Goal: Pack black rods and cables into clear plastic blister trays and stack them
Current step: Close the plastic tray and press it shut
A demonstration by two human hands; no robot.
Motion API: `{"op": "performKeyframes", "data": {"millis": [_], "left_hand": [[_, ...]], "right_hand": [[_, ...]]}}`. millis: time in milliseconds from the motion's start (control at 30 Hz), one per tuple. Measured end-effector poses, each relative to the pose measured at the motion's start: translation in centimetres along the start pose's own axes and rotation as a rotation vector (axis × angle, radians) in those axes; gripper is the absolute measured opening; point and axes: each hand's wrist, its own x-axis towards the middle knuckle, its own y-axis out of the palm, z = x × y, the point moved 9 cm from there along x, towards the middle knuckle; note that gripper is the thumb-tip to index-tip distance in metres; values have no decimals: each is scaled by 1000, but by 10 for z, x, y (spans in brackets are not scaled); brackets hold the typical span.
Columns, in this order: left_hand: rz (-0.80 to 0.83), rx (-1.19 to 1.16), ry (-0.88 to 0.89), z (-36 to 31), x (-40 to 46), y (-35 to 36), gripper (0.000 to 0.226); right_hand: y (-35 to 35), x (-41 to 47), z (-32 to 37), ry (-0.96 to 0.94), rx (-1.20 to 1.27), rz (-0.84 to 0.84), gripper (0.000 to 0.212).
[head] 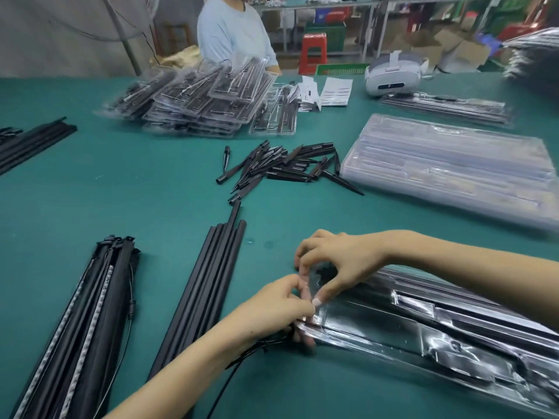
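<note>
At the far left edge of the green table (pixel 151 182), a few long black strips (pixel 33 143) are lying slantwise, and nearer the camera a bundle of LED strips with cables (pixel 90 322) is stretching toward the bottom corner. Just to its right, a set of plain black rods (pixel 205 285) is lying side by side, apart from the bundle, its far end pointing toward a loose heap of short black spikes (pixel 284 167) at the middle of the table. Behind that heap, a leaning stack of filled blister packs (pixel 199 101) is sitting before a person in a pale blue shirt (pixel 233 34), with some printed paper slips (pixel 326 92) just beside it. In the foreground, the left hand (pixel 278 309) is curling its fingers round the near end of a clear blister tray (pixel 423 328) already loaded with black parts, pinching its edge, while a thin black cable (pixel 242 361) is trailing out beneath the wrist. The right hand (pixel 335 261) is arching over the same end of the tray, its thumb and fingertips pinching the plastic rim close to the left hand's. To the right beyond them, a stack of empty clear trays (pixel 447 167) is lying flat, and farther back a white headset (pixel 393 74) is resting near another packed tray (pixel 447 107).
</note>
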Motion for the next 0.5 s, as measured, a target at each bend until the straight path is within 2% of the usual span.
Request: {"op": "performKeyframes", "data": {"millis": [100, 200, 267, 333, 433, 500], "left_hand": [[-33, -74, -14, -1, -2, 3, 15], [-77, -139, -43, 2, -4, 3, 30], [-99, -165, -49, 5, -3, 2, 27], [-110, -176, -49, 7, -4, 2, 23], [-128, -171, -44, 6, -8, 1, 32], [-136, -168, -40, 6, -8, 0, 27]], "right_hand": [[0, 6, 6, 9, -82, 54, 39], [2, 11, 10, 45, -168, 145, 36], [5, 13, 11, 82, -215, 196, 41], [6, 14, 15, 116, -280, 199, 42], [9, 15, 19, 151, -408, 168, 45], [10, 14, 21, 172, -442, 164, 47]]}}
